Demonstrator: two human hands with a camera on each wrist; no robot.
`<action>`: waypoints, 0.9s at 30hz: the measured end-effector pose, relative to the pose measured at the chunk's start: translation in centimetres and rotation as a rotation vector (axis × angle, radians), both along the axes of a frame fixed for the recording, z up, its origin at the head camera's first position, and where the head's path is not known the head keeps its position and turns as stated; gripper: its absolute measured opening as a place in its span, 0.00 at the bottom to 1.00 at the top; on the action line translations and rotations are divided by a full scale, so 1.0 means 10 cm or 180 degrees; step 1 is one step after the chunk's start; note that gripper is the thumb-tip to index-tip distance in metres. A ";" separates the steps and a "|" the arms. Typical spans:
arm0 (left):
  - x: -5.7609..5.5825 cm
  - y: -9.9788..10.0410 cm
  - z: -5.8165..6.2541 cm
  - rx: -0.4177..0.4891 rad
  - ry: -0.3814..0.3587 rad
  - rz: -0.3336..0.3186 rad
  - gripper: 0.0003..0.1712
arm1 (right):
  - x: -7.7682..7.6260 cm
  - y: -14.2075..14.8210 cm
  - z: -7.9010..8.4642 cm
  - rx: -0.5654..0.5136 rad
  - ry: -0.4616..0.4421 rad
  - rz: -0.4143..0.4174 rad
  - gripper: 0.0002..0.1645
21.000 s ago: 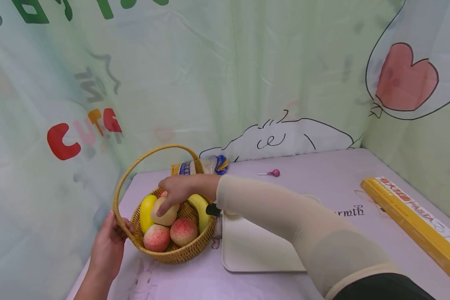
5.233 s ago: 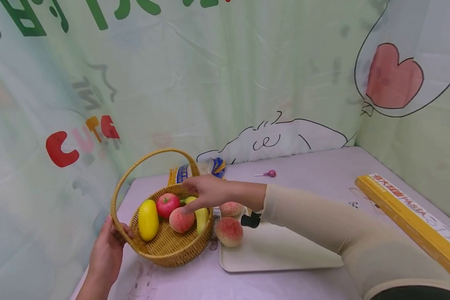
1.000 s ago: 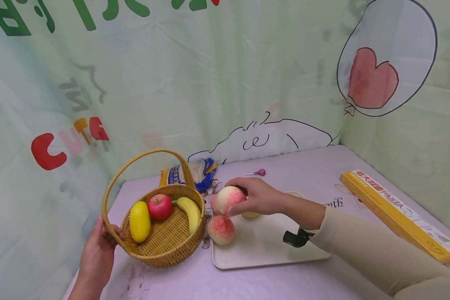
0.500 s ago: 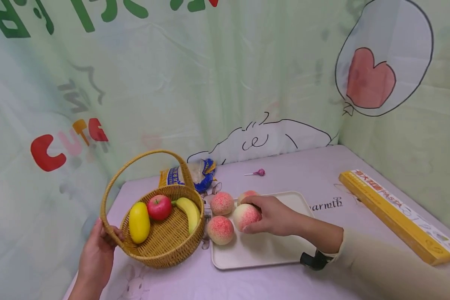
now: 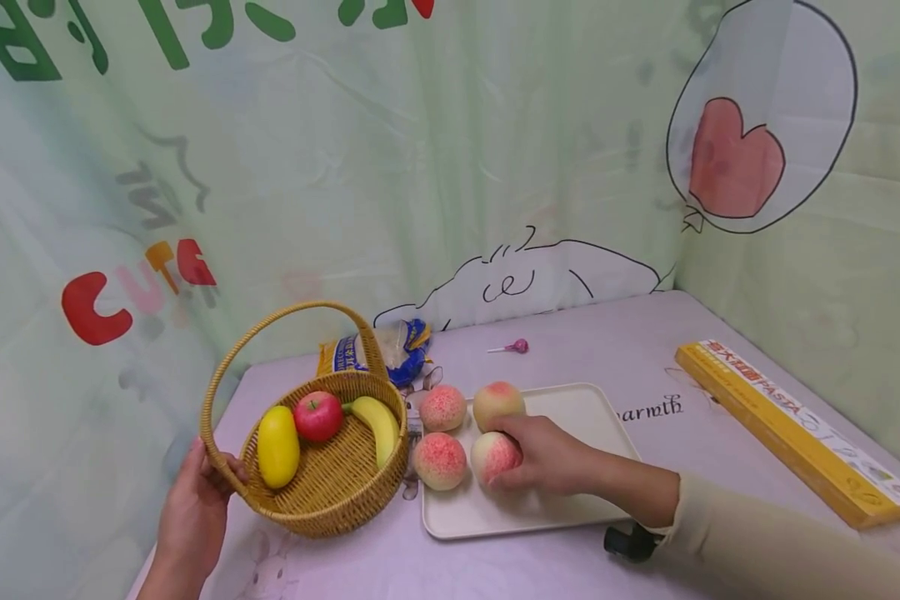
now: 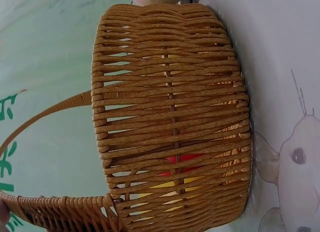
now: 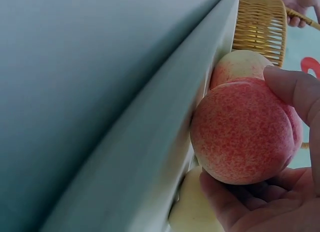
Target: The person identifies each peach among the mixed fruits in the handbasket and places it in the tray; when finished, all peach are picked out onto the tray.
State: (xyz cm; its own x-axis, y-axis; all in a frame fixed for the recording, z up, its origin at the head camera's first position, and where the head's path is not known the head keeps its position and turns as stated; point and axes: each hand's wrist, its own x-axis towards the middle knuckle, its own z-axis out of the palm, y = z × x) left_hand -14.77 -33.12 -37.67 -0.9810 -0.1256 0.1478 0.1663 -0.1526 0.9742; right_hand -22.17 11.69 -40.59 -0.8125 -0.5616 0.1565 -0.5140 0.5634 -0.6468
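My right hand (image 5: 536, 457) grips a pink peach (image 5: 492, 456) that sits on the cream tray (image 5: 562, 508); in the right wrist view my fingers (image 7: 295, 89) curl round that peach (image 7: 242, 132). Three other peaches lie close by: one (image 5: 439, 460) to its left, one (image 5: 443, 407) at the tray's far left corner, one (image 5: 498, 402) just behind my hand. My left hand (image 5: 195, 508) holds the rim of a wicker basket (image 5: 322, 508) near the handle's base. The basket (image 6: 170, 117) holds a yellow mango (image 5: 278, 433), a red apple (image 5: 318, 415) and a banana (image 5: 378, 421).
A long yellow pasta box (image 5: 791, 429) lies at the right edge of the lilac table. A blue-and-yellow bag (image 5: 375, 354) and a pink lollipop (image 5: 513, 346) lie at the back. Printed curtains close the back and both sides.
My right hand has brought the peach down and toward me onto the tray, beside the front-left peach. The left hand and basket have stayed put.
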 end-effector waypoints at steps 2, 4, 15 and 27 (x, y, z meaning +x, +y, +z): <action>0.00 0.00 0.00 -0.0019 -0.0018 0.0007 0.31 | 0.00 -0.01 -0.01 0.0023 0.0018 0.0005 0.27; 0.00 0.00 0.00 -0.0026 -0.0038 0.0020 0.31 | 0.01 -0.02 -0.01 0.0047 0.0044 0.0018 0.27; 0.00 0.01 0.00 0.0028 0.0003 -0.0022 0.31 | 0.08 -0.01 0.12 0.0066 0.0176 -0.0113 0.42; 0.00 -0.02 -0.02 0.0074 0.0084 -0.0115 0.31 | 0.09 0.16 0.24 -0.0212 0.0196 -0.0115 0.44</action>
